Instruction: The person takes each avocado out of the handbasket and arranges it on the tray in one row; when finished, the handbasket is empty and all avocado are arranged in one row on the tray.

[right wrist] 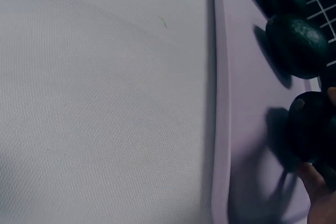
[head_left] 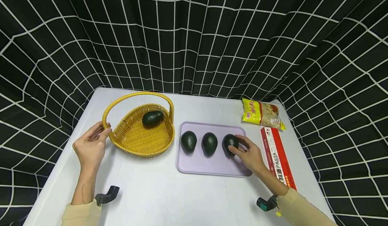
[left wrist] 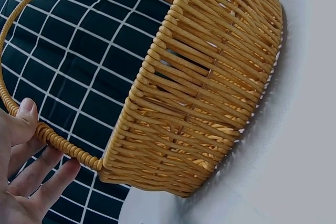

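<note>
My left hand [head_left: 92, 144] grips the handle of a yellow wicker basket [head_left: 133, 148] low on its left side; the left wrist view has the thumb and fingers around the wrapped handle [left wrist: 65, 144]. Inside the basket, toward the back, lies one dark green avocado [head_left: 152, 118]. On a pale purple tray [head_left: 212, 168] sit three more avocados in a row: a left one [head_left: 189, 142], a middle one [head_left: 209, 144] and a right one [head_left: 229, 144]. Thumb and fingers of my right hand [head_left: 249, 153] hold the right avocado at its right side, close over the tray.
Right of the tray lies a long red and white pasta box [head_left: 277, 155], partly behind the right forearm. A yellow bag of pasta [head_left: 262, 114] rests at the back right of the white table [head_left: 157, 192]. Black curtain with a white grid [head_left: 188, 44] surrounds the table.
</note>
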`<state>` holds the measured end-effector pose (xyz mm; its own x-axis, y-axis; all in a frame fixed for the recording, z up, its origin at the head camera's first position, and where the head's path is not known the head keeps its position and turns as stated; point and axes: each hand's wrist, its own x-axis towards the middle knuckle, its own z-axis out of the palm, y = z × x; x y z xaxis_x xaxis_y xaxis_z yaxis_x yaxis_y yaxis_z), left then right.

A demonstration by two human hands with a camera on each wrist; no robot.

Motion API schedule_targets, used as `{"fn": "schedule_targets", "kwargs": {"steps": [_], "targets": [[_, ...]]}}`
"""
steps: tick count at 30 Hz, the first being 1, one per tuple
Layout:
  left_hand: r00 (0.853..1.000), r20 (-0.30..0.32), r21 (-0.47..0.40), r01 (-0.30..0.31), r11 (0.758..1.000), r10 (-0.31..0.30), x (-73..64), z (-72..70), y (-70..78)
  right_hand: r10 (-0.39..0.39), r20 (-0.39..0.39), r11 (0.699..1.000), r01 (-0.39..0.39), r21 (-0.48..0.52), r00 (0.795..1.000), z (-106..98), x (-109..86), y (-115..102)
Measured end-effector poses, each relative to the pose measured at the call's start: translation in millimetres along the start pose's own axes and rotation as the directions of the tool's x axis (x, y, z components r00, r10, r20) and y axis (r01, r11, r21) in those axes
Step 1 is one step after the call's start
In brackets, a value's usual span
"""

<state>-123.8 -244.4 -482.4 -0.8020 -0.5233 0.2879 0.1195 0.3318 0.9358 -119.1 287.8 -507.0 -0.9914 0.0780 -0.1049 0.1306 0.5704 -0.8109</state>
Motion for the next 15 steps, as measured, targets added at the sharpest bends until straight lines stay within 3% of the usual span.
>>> {"fn": "schedule_targets", "kwargs": {"steps": [15], "targets": [[1.000, 0.004, 0.006, -0.017, 1.000, 0.017, -1.2, -0.7, 1.1, -0.006, 0.024, 0.999, 0.007, -0.031, 1.000, -2.8, 0.5, -3.3]]}}
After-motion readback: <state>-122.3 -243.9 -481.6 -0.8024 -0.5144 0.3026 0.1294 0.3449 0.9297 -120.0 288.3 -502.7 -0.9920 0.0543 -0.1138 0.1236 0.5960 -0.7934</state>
